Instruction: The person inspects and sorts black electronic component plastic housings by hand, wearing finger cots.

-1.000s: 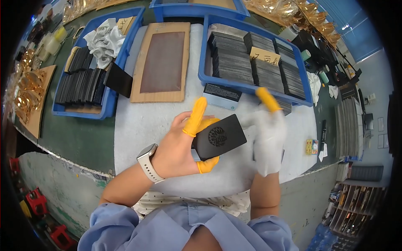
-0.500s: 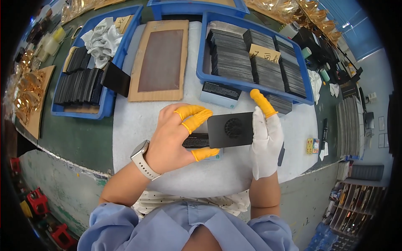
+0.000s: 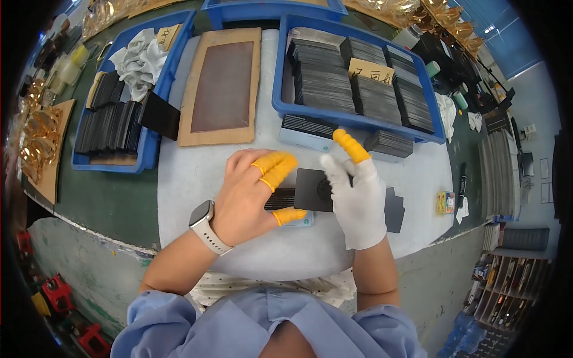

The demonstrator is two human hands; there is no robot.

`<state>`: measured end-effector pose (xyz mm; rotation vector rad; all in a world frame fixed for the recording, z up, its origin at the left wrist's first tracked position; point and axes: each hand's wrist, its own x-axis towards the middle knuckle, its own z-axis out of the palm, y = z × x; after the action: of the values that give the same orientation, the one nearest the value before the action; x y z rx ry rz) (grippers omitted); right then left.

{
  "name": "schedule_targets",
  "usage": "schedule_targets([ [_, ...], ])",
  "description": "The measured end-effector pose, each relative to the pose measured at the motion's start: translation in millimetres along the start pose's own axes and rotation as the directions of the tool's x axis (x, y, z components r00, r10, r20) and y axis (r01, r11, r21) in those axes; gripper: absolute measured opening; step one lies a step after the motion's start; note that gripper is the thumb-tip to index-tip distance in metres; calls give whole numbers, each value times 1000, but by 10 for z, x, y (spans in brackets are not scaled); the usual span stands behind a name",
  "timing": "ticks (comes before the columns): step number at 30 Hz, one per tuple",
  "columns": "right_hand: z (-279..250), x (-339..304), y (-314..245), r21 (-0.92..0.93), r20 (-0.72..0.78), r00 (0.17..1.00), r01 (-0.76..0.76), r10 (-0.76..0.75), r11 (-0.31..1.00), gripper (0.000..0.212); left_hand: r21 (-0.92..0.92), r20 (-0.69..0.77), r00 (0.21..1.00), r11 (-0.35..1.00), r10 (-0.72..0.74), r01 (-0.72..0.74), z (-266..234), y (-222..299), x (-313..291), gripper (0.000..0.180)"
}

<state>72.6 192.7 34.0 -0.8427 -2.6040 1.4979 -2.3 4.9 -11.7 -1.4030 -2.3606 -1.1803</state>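
Observation:
A black card [image 3: 307, 190] with a dark round emblem is upright between my hands, above the fabric. My left hand [image 3: 250, 194], with yellow finger cots on several fingers and a watch at the wrist, is closed round the card's left end, fingertips at its top edge and thumb at its bottom. My right hand [image 3: 361, 206] wears a white glove and a yellow cot on one raised finger. Its blurred white fingertip lies across the card's front, hiding the right end; its grip does not show. A small box [image 3: 283, 199] lies behind my left hand. Dark cards [image 3: 393, 210] rest beside my right hand.
A blue tray [image 3: 277, 98] holds packed rows of dark cards; a blue-and-black box [image 3: 307, 132] and a card stack [image 3: 389, 143] sit before it. Left, another blue tray [image 3: 156, 156] contains cards and cloths, near a framed cardboard panel [image 3: 222, 89]. A tiny yellow box [image 3: 444, 203] stands right.
My right hand has moved left, from the card's right edge to across its front. The card has shifted slightly left and down. More of the dark cards beside my right hand shows.

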Motion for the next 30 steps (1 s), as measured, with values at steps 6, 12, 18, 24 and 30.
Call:
schedule_targets([
  [6,9,23,174,-156,-135,959,228,-250,961,38,79,86,996,997,-3,-4,-26,-2,72,75],
  [12,-271,184,301,-62,-334,919,200,-209,978,40,4,49,998,1000,27,-27,-61,6,66,75],
  [18,-368,141,69,419,-531,847,242,20,875,39,-66,-7,1000,998,3,-3,-109,-76,26,72],
  [24,-264,171,36,356,-685,714,501,-145,789,41,-73,-22,1000,997,-2,1,-103,-85,27,72],
  [30,-253,12,9,471,-482,875,207,54,857,63,-39,-32,999,999,10,-12,-104,-89,84,72],
])
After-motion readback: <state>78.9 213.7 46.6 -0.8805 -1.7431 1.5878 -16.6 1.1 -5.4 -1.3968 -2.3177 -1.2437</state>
